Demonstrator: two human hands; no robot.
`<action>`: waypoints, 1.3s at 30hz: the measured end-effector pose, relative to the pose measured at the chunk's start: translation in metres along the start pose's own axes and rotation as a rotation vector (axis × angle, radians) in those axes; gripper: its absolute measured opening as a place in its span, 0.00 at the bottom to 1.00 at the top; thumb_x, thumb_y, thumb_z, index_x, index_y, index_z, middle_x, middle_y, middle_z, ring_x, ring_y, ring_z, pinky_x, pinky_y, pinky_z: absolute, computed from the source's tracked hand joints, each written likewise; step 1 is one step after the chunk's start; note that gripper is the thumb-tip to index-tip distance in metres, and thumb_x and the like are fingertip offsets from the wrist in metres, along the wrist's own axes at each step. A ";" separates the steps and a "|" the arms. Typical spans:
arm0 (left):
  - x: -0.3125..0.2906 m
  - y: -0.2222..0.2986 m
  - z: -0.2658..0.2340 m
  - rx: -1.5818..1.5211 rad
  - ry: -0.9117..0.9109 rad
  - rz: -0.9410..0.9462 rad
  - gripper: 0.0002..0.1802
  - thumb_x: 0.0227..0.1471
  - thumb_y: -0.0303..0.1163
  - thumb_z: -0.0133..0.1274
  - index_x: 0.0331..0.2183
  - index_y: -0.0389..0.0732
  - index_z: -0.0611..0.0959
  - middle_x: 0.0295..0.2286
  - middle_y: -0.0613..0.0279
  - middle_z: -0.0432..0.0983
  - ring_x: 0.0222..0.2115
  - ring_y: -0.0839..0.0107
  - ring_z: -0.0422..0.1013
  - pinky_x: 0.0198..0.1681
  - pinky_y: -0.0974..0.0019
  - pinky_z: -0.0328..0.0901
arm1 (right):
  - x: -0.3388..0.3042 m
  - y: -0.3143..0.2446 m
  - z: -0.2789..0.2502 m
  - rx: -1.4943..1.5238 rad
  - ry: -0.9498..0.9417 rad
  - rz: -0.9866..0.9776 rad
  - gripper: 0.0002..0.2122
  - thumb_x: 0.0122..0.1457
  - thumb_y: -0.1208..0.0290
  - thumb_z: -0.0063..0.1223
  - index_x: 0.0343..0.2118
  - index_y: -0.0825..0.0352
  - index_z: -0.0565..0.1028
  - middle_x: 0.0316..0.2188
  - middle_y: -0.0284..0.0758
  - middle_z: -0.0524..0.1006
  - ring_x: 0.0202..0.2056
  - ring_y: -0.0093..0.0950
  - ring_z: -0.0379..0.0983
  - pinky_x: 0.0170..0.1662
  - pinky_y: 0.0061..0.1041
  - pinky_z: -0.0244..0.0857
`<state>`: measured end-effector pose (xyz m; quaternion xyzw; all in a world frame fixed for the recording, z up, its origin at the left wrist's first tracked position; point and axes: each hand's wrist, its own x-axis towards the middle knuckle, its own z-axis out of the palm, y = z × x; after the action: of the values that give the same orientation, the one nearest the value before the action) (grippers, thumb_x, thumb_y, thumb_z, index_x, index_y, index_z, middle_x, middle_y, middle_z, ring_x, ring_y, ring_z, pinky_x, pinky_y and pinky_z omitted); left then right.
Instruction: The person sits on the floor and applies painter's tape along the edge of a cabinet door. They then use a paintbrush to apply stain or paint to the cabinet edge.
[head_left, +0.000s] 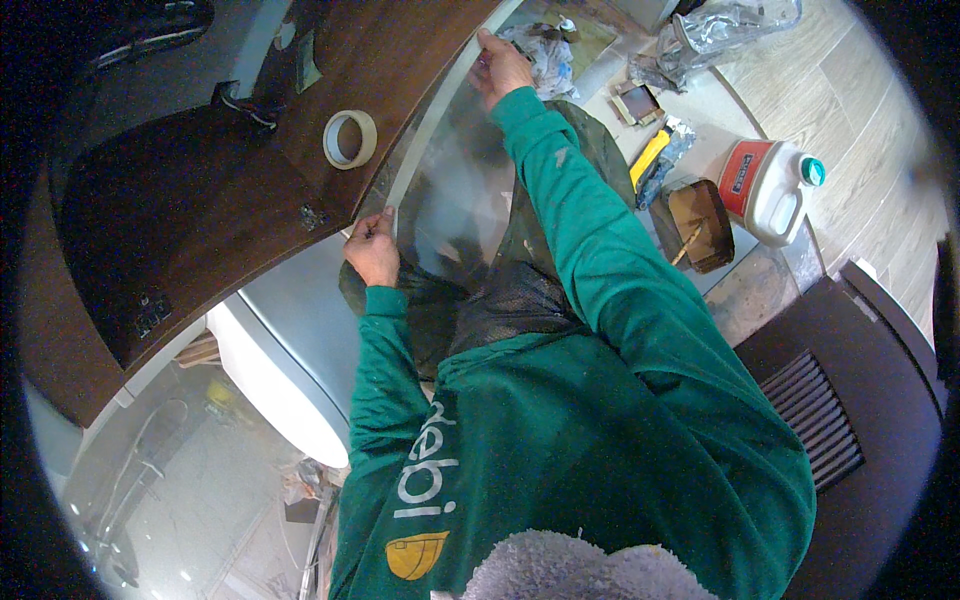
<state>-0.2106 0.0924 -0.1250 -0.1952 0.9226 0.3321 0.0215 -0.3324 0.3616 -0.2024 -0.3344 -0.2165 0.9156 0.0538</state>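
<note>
A pale strip of masking tape (412, 158) runs taut between my two hands, alongside the edge of a dark brown wooden panel (400, 60). At its near end, by the panel's corner, my left hand (373, 252) is closed with fingertips pinching the strip. Farther off, my right hand (502, 70) is closed on the other end, thumb and fingers together. Whether the strip touches the panel's edge along its length, I cannot tell. A roll of masking tape (368, 140) rests on the panel, left of the strip.
To the right are a white jug with a green cap (778, 215), a cut-open brown container with a brush (712, 245) and a yellow-handled tool (652, 157). A slatted dark door (880, 410) lies lower right. White sanitaryware (275, 375) and a glass pane (200, 480) are at left.
</note>
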 end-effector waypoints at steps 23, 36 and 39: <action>0.003 0.003 -0.004 -0.139 0.020 0.049 0.13 0.47 0.32 0.63 0.30 0.30 0.85 0.24 0.63 0.79 0.25 0.76 0.69 0.34 0.70 0.65 | 0.058 0.000 -0.008 0.193 -0.007 0.003 0.16 0.55 0.53 0.58 0.32 0.63 0.74 0.23 0.29 0.73 0.24 0.24 0.68 0.27 0.29 0.64; 0.015 -0.030 -0.005 -0.049 0.009 0.124 0.17 0.46 0.38 0.64 0.34 0.34 0.85 0.33 0.56 0.82 0.34 0.68 0.74 0.43 0.64 0.67 | -0.012 0.029 -0.015 -0.009 -0.208 0.084 0.09 0.56 0.67 0.56 0.36 0.62 0.71 0.32 0.30 0.72 0.35 0.29 0.69 0.43 0.38 0.68; 0.017 -0.036 0.000 -0.104 0.063 0.139 0.13 0.47 0.34 0.64 0.32 0.34 0.85 0.28 0.58 0.80 0.30 0.71 0.73 0.38 0.67 0.67 | -0.014 0.036 -0.015 -0.043 -0.198 0.067 0.08 0.56 0.68 0.58 0.34 0.61 0.71 0.30 0.28 0.72 0.33 0.27 0.69 0.42 0.37 0.68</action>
<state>-0.2127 0.0608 -0.1499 -0.1420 0.9156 0.3738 -0.0407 -0.3107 0.3310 -0.2204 -0.2504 -0.2291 0.9406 -0.0056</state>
